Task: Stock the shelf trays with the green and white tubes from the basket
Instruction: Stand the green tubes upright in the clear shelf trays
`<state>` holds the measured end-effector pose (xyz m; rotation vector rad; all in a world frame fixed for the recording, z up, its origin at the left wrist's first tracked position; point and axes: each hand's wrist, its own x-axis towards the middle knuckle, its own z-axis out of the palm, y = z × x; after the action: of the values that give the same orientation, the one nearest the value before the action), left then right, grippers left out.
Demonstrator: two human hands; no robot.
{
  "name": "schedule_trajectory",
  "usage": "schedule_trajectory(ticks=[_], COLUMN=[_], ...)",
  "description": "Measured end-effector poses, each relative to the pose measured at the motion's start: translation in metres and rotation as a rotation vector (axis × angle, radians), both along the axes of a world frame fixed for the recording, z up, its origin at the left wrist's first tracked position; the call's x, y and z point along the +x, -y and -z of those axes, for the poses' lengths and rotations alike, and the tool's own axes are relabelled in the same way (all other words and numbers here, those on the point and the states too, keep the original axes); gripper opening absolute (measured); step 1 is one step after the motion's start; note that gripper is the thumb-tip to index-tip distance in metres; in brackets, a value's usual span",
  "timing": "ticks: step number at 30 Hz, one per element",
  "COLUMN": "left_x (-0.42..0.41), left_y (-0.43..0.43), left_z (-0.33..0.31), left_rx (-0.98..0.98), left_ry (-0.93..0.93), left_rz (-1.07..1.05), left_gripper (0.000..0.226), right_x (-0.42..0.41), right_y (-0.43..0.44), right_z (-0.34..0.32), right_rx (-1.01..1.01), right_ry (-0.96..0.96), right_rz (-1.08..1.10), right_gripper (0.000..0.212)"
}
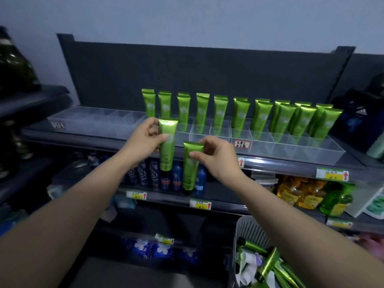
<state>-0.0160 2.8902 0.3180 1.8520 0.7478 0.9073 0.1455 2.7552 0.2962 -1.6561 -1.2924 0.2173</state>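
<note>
While both tubes are held upright at frame centre, just in front of the shelf [83,136] edge, they are kept clear of the trays. The left tube [168,146] is pinched near its crimped top by the left hand [145,140], with the thumb in front and the fingers curled behind. The right tube [190,171], held lower, is pinched at its top in the same way by the right hand [216,156]. Each tube is glossy green and flat-sealed at the top, with dark print down the body and a dark cap at the bottom.

A row of tubes [239,115] of the same kind is stood cap-down in the rear compartments of the clear trays [301,151], from centre to right of frame. Open room is noted in their front compartments and in the left tray [93,121] at upper left. Free space is also noted above the tray walls, bounded behind by the dark back panel [187,75].

Further green tubes and pale items are heaped in the grey basket [252,227] at lower right, beneath the right forearm.
</note>
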Motion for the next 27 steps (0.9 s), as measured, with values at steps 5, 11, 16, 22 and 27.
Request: schedule_trajectory(ticks=[5, 11, 16, 22, 27], left_x=[-0.014, -0.022, -0.018, -0.008, -0.003], left_y=[-0.032, -0.091, -0.138, -0.179, -0.198], left_z=[-0.044, -0.08, -0.084, -0.072, -0.057], left_rx=[0.098, 0.1, 0.058, 0.049, 0.03], left_ry=[0.032, 0.114, 0.095, 0.056, 0.021], left_rz=[-0.052, -0.09, -0.063, -0.024, 0.005], left_gripper=[0.02, 0.006, 0.023, 0.021, 0.018], right_x=[-0.01, -0.025, -0.034, -0.039, -0.041], right_y=[-0.039, -0.093, -0.138, -0.174, -0.197], right_z=[-0.037, -0.075, -0.09, -0.093, -0.09], right_rx=[0.091, 0.187, 0.251, 0.305, 0.303], right_ry=[0.017, 0.035, 0.047, 0.017, 0.012], right_rz=[-0.032, -0.012, 0.019, 0.08, 0.133], right_gripper=[0.025, 0.026, 0.015, 0.014, 0.015])
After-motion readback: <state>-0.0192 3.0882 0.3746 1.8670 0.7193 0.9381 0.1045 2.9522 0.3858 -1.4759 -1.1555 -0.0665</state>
